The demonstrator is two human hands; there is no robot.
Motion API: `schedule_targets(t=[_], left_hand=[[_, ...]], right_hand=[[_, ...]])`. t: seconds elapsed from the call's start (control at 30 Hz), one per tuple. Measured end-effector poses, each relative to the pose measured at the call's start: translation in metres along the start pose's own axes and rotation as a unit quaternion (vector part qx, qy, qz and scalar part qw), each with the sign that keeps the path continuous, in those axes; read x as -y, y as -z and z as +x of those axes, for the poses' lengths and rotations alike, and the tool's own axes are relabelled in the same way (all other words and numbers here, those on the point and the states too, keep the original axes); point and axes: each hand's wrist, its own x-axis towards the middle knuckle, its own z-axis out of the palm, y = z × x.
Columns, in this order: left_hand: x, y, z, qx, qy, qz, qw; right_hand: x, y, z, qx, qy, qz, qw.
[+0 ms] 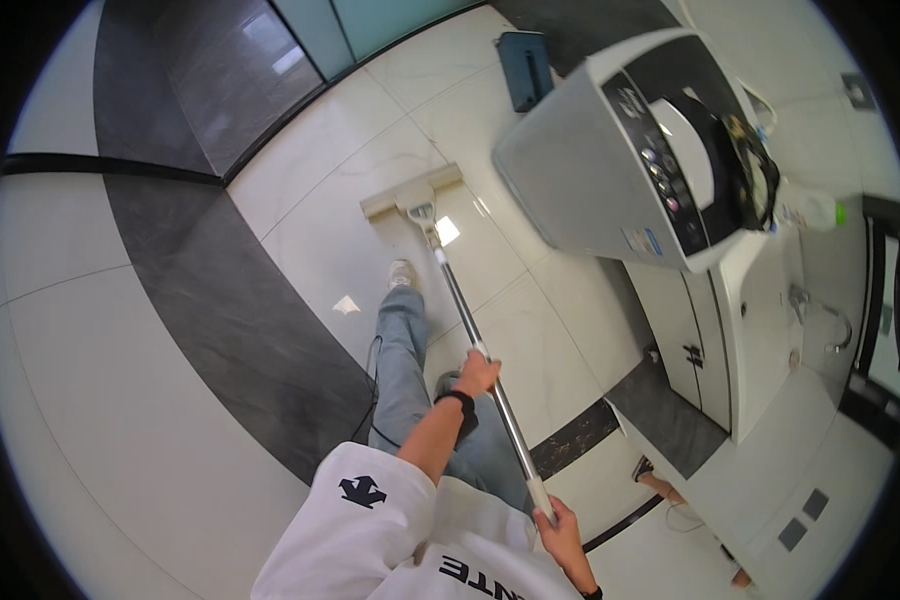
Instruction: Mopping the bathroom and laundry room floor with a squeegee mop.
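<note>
Evidently mid-mopping, we judge | flat mop (459, 300) slants over pale floor (550, 350), its head (411, 192) down beyond our shoe (401, 273), left of washing machine (570, 150) | left grip (478, 373) wraps pole (509, 410), right grip (560, 530) clasps handle end (539, 491) | floor done versus left: we cannot tell

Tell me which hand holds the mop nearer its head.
The left hand, partway along the pole; the right hand holds the pale grip at its far end.
</note>
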Motion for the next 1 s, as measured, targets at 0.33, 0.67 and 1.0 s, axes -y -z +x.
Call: schedule_targets(t=[0.33,0.67,1.0], left_hand=[[0.034,-0.12,-0.128,0.162,0.051,-0.035,0.985],[-0.024,-0.005,-0.031,0.034,0.012,-0.152,0.988],[-0.153,0.24,0.125,-0.099,-0.025,-0.095,0.99]], right_hand=[[-0.12,0.049,-0.12,-0.082,-0.09,-0.017,0.992],[0.019,0.047,-0.002,-0.026,0.009,-0.114,0.993],[0.178,-0.074,0.18,-0.037,0.08,-0.111,0.99]])
